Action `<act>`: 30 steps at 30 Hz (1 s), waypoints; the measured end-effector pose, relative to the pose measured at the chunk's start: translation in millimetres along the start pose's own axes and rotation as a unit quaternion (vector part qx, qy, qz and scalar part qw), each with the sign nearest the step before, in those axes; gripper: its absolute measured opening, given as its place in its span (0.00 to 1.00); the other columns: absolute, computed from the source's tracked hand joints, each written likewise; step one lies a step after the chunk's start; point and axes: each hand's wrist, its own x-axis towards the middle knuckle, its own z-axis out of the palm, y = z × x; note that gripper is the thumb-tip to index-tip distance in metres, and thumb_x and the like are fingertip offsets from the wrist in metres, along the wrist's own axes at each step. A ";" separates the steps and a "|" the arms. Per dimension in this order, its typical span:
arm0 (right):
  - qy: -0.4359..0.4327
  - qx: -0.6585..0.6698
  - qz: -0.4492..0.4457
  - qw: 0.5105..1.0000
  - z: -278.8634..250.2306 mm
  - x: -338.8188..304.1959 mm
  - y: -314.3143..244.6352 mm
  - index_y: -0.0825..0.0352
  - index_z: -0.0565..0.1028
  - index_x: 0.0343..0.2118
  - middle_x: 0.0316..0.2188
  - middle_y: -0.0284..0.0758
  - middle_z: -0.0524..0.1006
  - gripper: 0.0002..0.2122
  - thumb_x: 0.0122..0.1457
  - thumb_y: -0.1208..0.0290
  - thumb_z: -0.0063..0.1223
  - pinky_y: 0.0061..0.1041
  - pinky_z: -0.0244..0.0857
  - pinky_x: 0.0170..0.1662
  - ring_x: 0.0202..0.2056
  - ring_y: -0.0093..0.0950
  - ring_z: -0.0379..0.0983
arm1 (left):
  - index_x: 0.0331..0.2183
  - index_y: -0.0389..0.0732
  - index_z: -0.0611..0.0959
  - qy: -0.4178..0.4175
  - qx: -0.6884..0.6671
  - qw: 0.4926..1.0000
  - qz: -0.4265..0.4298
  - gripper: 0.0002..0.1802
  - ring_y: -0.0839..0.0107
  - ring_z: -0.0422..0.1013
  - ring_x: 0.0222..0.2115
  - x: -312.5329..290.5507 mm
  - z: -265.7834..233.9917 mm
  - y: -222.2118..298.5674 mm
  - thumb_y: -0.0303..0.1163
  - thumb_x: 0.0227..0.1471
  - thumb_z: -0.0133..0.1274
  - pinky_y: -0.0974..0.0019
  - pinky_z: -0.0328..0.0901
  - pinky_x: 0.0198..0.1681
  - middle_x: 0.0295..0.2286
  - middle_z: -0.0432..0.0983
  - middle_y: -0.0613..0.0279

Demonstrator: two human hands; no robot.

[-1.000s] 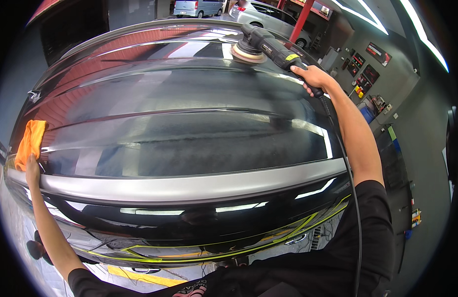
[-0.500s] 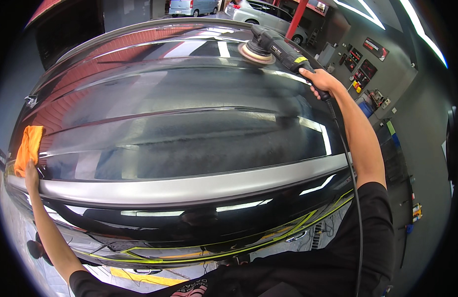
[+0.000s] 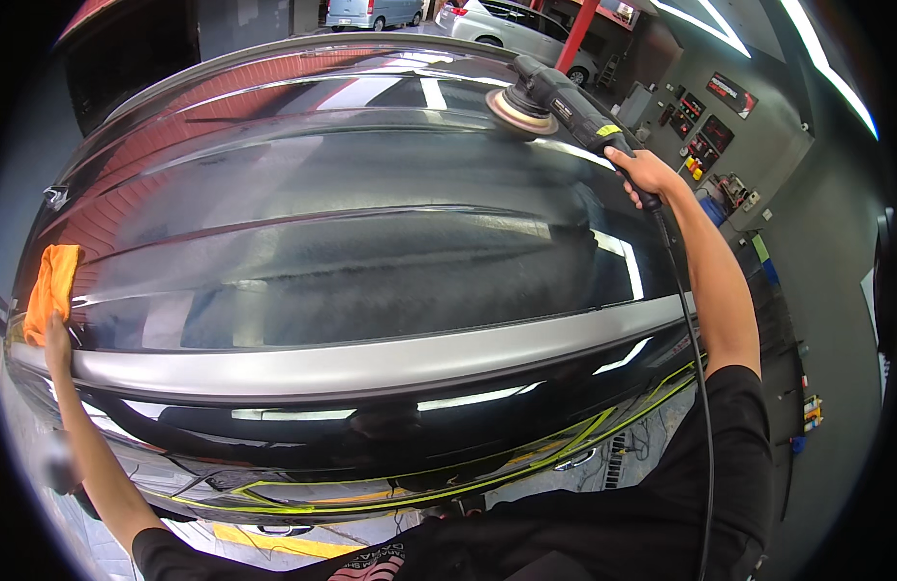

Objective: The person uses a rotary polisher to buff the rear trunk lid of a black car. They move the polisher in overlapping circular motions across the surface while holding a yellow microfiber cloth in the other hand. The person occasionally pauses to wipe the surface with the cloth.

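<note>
Two grips spread wide over the car roof (image 3: 342,281)! Right grip (image 3: 644,172) is wrapped round the rear handle of the black polisher (image 3: 570,105), fingers closed; tool's at the roof's far-right area, round pad (image 3: 514,113) down at the surface, tho can't tell if it sits full-face. Left grip (image 3: 58,339) is on the lower end of the orange cloth (image 3: 53,281) at the far-left edge; fingers part hidden, so can't tell if clamped or just pressing.

Risks, quick: one-handed w/ the arm well out, so the polisher could prob. tip, pad edge biting the paint. Power cord (image 3: 701,387) passes in front of the silver rail (image 3: 371,370), R end; a snag might tug the tool off line or scuff the finish. Lean hard on that cloth, it could slip, bal. gone.
</note>
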 end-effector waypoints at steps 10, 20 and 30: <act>-0.003 -0.006 0.004 1.000 -8.2 -10.5 -1.3 0.67 0.69 0.29 0.16 0.30 0.68 0.28 0.62 0.39 0.52 0.25 0.65 0.15 0.13 0.21 0.67 | 0.58 0.31 0.72 -0.008 0.007 1.000 -0.013 0.37 0.47 0.65 0.59 9.5 4.9 11.6 0.55 0.67 0.31 0.57 0.56 0.62 0.55 0.72 0.41; -0.010 -0.014 -0.016 1.000 -0.5 -20.9 -14.9 0.67 0.68 0.30 0.16 0.29 0.67 0.27 0.64 0.40 0.50 0.24 0.65 0.14 0.13 0.20 0.66 | 0.58 0.34 0.73 0.010 0.025 0.999 -0.043 0.38 0.47 0.65 0.59 -4.7 -4.2 31.8 0.57 0.66 0.32 0.56 0.56 0.62 0.55 0.71 0.42; -0.020 -0.027 -0.047 0.998 1.0 -24.1 -25.8 0.66 0.69 0.29 0.16 0.29 0.68 0.28 0.63 0.38 0.50 0.24 0.64 0.14 0.14 0.19 0.67 | 0.54 0.31 0.75 0.018 0.010 1.000 -0.024 0.38 0.47 0.69 0.54 -45.5 -13.0 59.8 0.57 0.66 0.32 0.56 0.58 0.59 0.50 0.75 0.42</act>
